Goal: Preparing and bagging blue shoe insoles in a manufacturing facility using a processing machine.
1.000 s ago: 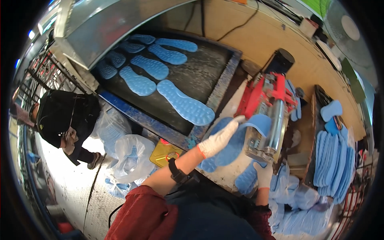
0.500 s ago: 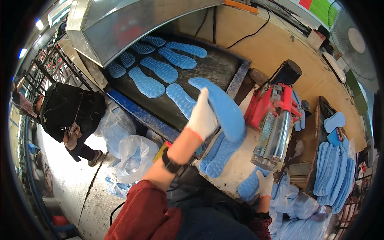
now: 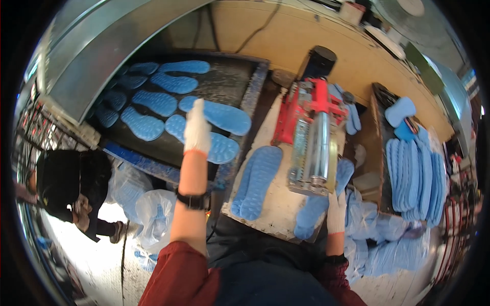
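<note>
Your left hand (image 3: 197, 130) lies over a long insole (image 3: 229, 120) on the dark tray (image 3: 232, 71), fingers straight, its grip impossible to tell; your right hand (image 3: 335, 213) pinches a raised insole (image 3: 345, 171) beside the roller (image 3: 320, 148); two overlapping insoles (image 3: 261, 178) lie on the bench (image 3: 278, 211).

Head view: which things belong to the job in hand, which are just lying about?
Likely the job's:
- blue bumpy insoles
- blue-edged black bed
- red-framed roller machine

Likely just lying about:
- black cable
- electric fan
- green panel
</note>
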A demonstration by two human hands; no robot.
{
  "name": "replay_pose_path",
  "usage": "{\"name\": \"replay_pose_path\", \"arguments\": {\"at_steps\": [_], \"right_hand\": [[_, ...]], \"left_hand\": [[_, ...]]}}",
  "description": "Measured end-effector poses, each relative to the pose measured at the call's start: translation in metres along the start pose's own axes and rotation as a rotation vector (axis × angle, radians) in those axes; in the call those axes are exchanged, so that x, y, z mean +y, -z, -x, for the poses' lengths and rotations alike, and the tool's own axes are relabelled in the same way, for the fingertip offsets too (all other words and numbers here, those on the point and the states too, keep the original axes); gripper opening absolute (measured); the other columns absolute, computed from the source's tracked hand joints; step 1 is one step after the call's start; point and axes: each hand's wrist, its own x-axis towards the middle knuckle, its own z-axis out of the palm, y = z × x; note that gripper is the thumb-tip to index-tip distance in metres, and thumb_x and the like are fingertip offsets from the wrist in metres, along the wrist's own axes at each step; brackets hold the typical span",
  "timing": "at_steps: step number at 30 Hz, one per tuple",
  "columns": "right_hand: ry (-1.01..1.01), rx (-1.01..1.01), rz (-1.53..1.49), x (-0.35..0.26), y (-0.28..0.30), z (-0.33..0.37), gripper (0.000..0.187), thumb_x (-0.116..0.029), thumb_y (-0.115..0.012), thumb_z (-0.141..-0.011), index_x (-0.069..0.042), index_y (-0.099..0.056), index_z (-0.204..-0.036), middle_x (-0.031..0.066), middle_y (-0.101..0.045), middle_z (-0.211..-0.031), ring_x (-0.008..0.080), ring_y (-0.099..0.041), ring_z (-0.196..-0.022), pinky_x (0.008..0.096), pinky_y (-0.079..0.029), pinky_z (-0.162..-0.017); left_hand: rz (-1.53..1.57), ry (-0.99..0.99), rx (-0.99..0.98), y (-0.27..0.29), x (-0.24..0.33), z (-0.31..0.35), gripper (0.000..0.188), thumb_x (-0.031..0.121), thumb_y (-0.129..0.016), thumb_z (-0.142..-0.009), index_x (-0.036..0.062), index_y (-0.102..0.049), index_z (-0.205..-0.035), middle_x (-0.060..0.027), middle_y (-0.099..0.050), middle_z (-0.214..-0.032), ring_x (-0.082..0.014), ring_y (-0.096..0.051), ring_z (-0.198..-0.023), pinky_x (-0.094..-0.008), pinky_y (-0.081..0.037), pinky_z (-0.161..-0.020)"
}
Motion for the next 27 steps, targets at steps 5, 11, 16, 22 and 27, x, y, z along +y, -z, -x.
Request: {"name": "replay_pose_path", "arguments": {"at_steps": [5,11,16,22,27], "right_hand": [[0.523,0.218,0.515,-0.055,0.021,-0.029,0.046,0.004,-0.045,-0.089,-0.007,-0.057,-0.132,0.0213,-0.054,-0.124,0.037,-0.054,-0.115,0.0391,-0.042,-0.1],[0.769,0.165,0.734,-0.108,0.008,-0.049,0.051,0.008,-0.056,-0.081,-0.014,-0.062,-0.126,0.0179,-0.057,-0.122,0.0357,-0.055,-0.111,0.0407,-0.045,-0.096],[0.633,-0.01,0.291,-0.115,0.001,-0.03,0.041,0.004,-0.057,-0.087,-0.005,-0.057,-0.127,0.0163,-0.058,-0.126,0.0302,-0.059,-0.112,0.0376,-0.047,-0.097],[0.272,0.333,-0.29,-0.072,0.007,-0.009,0.027,-0.021,-0.043,-0.103,-0.001,-0.061,-0.102,0.0046,-0.065,-0.089,0.0092,-0.056,-0.073,0.0231,-0.046,-0.065],[-0.058,0.008,-0.003,0.014,-0.008,-0.006,0.026,-0.024,-0.046,-0.102,-0.004,-0.063,-0.104,0.0061,-0.064,-0.09,0.0128,-0.058,-0.078,0.0271,-0.047,-0.068]], "left_hand": [[0.308,-0.157,-0.24,-0.012,0.011,0.081,0.052,0.029,-0.046,-0.103,0.003,-0.033,-0.147,-0.0127,-0.044,-0.139,-0.0262,-0.042,-0.133,-0.0416,-0.037,-0.109],[0.416,-0.128,-0.436,-0.056,0.027,0.139,0.057,0.032,-0.042,-0.103,0.005,-0.026,-0.151,-0.0145,-0.034,-0.151,-0.0271,-0.033,-0.14,-0.0439,-0.028,-0.115],[0.413,-0.38,-0.694,-0.102,0.031,0.136,0.061,0.034,-0.034,-0.104,0.0048,-0.017,-0.154,-0.0138,-0.02,-0.159,-0.0264,-0.02,-0.148,-0.0414,-0.016,-0.121],[-0.061,-0.723,-0.688,-0.115,-0.005,0.108,0.058,0.027,-0.04,-0.104,-0.0009,-0.021,-0.152,-0.0191,-0.035,-0.15,-0.0271,-0.037,-0.137,-0.0346,-0.026,-0.114],[-0.158,-0.269,-0.757,-0.089,-0.037,0.103,0.059,0.033,-0.045,-0.104,0.0073,-0.024,-0.153,-0.0133,-0.046,-0.13,-0.0203,-0.047,-0.12,-0.0304,-0.035,-0.104]]}}
